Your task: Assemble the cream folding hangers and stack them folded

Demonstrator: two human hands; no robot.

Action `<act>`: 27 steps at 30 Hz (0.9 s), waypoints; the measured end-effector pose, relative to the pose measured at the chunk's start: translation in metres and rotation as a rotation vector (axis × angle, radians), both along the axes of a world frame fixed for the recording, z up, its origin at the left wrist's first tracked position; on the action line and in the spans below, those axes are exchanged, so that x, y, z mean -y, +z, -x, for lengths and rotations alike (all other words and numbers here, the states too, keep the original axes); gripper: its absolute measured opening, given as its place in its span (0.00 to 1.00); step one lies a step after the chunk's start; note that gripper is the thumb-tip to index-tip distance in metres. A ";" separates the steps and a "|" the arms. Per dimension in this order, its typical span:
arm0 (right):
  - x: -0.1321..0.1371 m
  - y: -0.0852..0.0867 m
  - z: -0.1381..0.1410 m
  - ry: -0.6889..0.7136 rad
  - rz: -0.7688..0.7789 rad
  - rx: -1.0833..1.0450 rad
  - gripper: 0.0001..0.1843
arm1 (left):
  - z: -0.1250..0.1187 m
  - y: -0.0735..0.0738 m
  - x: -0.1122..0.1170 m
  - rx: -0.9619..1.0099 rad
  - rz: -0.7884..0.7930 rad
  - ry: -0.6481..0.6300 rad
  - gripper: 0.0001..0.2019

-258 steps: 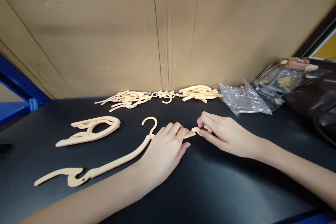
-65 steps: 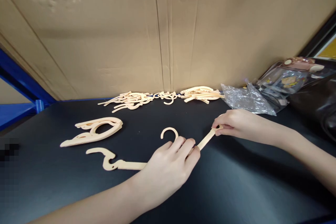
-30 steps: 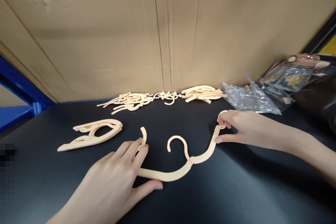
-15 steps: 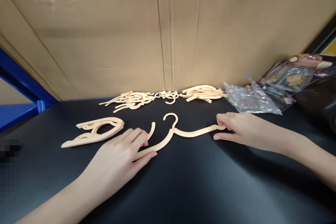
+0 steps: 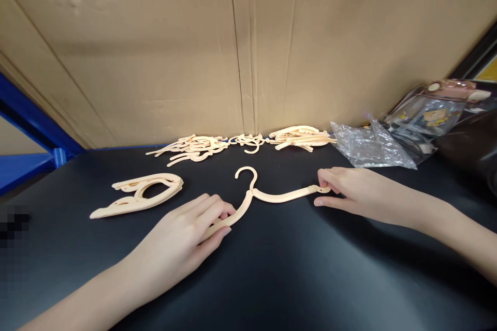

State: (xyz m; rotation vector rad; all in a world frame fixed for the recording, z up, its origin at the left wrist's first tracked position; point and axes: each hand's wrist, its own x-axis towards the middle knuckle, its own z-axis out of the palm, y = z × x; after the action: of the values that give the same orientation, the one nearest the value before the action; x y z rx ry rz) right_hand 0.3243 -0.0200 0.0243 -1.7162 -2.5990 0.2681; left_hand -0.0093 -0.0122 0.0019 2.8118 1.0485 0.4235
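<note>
- Cardboard sheeting (image 5: 155,62) backs a black bench (image 5: 295,264), where a pale spread hanger (image 5: 277,198) spans the clock face's middle, its hook pointing toward 12 o'clock.
- At 8 o'clock, a person's left hand (image 5: 182,232) has its grip wrapped around one arm, thumb below.
- At 3 o'clock, the right hand (image 5: 361,190) bends its fingers over the other end; whether its grip pinches cannot be told.
- Folded hanger (image 5: 143,205) rests at 9 o'clock.
- Pale pieces (image 5: 298,138) lie heaped between 10 and 1; plastic wrapping (image 5: 365,146) sits at 2.
</note>
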 end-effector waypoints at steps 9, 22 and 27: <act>0.001 0.000 0.000 0.006 -0.014 0.023 0.17 | -0.001 0.002 0.002 -0.010 0.026 -0.040 0.08; 0.002 -0.013 -0.001 0.102 -0.258 0.083 0.19 | 0.001 -0.002 -0.002 0.007 0.013 -0.103 0.10; 0.002 -0.013 0.002 0.121 -0.256 0.086 0.15 | 0.002 -0.004 -0.003 0.009 0.016 -0.111 0.10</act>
State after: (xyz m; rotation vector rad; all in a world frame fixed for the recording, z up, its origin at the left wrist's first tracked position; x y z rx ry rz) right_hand 0.3224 -0.0218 0.0112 -1.5218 -2.6601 -0.1359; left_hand -0.0111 -0.0094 -0.0017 2.8339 0.8846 0.4137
